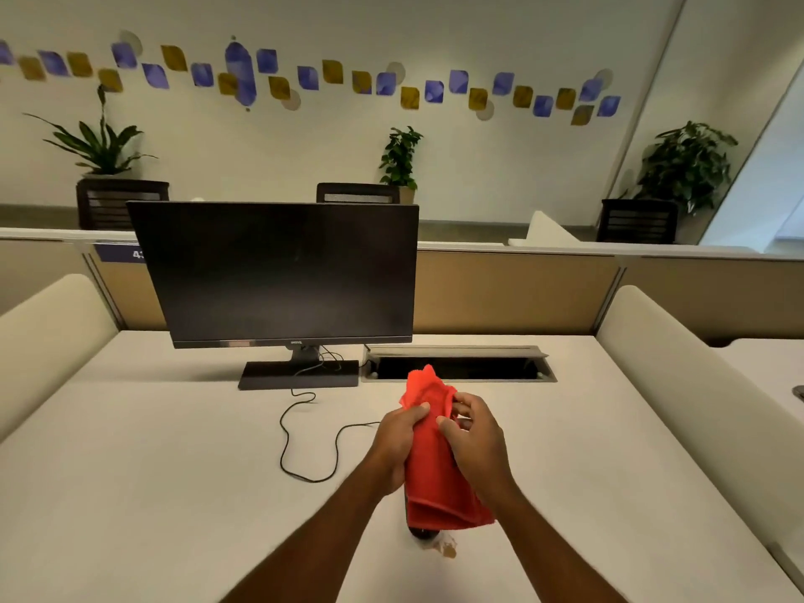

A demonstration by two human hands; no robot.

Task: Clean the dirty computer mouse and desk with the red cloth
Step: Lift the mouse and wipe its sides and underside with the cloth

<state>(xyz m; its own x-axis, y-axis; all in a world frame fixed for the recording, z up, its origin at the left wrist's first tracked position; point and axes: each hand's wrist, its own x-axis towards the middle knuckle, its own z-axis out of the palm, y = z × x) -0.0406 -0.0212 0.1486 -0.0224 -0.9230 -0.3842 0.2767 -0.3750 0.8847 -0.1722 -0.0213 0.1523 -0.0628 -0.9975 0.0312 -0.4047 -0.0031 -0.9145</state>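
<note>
Evidently both hands work the red cloth just above the bench, near its middle. The left hand has its grip clenched on the cloth's left edge, and the right hand pinches the far folds, probably bunching it into a wiping pad. Bright and soft-looking, it hangs doubled. Below its near edge peeks what is likely the computer mouse, dark and rounded, beside a brownish smear.
</note>
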